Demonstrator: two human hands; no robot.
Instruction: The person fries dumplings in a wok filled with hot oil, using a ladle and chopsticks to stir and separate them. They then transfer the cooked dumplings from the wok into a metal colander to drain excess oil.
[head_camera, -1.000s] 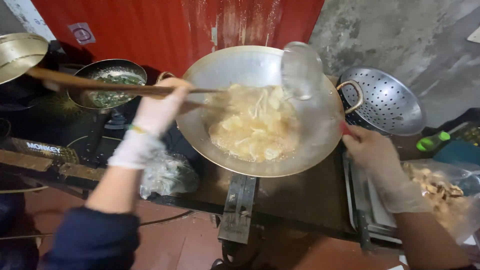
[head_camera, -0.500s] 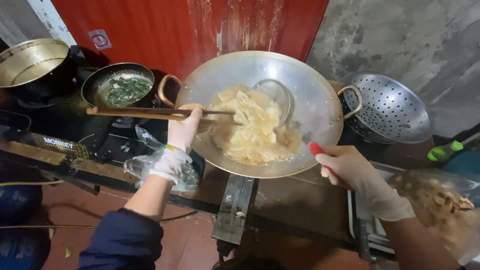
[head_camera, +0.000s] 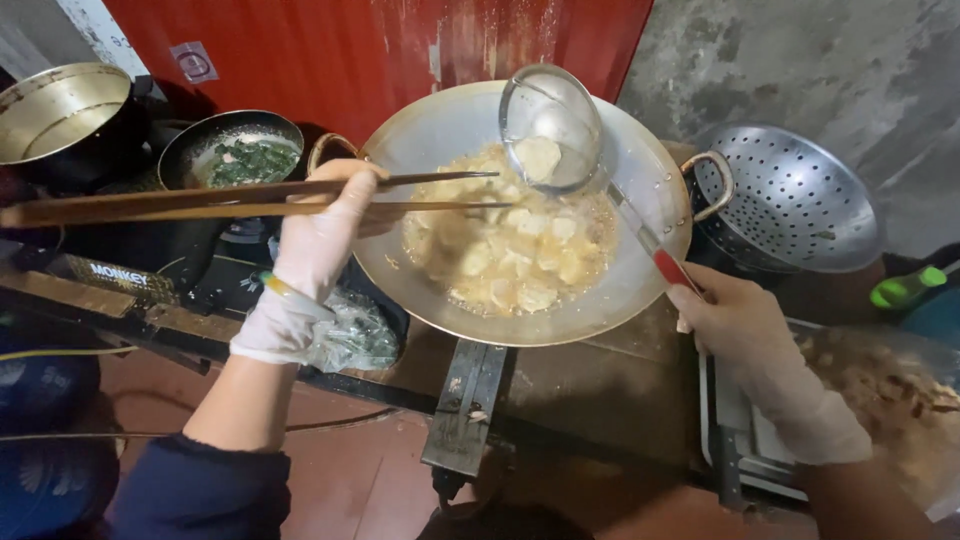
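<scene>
1. The left hand (head_camera: 318, 240), in a thin whitish disposable glove, is clenched around a pair of long brown wooden chopsticks (head_camera: 230, 200). It grips them near their middle, fingers curled over the top.
2. The chopsticks lie nearly level. Their thick ends run out to the left edge of the view, and their thin tips reach over the left part of the wide round silver metal wok (head_camera: 440, 140), above the food.
3. The left forearm rises from the lower left in a dark blue sleeve, the wrist bent so the back of the hand faces up.
4. The right hand (head_camera: 740, 325), also gloved, is closed on the red-tipped handle of a round wire-mesh skimmer ladle (head_camera: 550, 130). The handle slants up and left from the fist.
5. The skimmer's bowl is lifted above the wok's far side and holds one pale round piece of food (head_camera: 537, 157).
6. The right forearm comes in from the lower right corner.
7. The wok holds pale yellowish fried pieces (head_camera: 510, 255) in bubbling oil, between the two hands.
8. Left of the wok sits a dark pan of green leaves (head_camera: 235, 155), and further left a brass-coloured pot (head_camera: 60, 110).
9. To the right stands a perforated silver metal colander (head_camera: 790, 200), close beside the wok's handle.
</scene>
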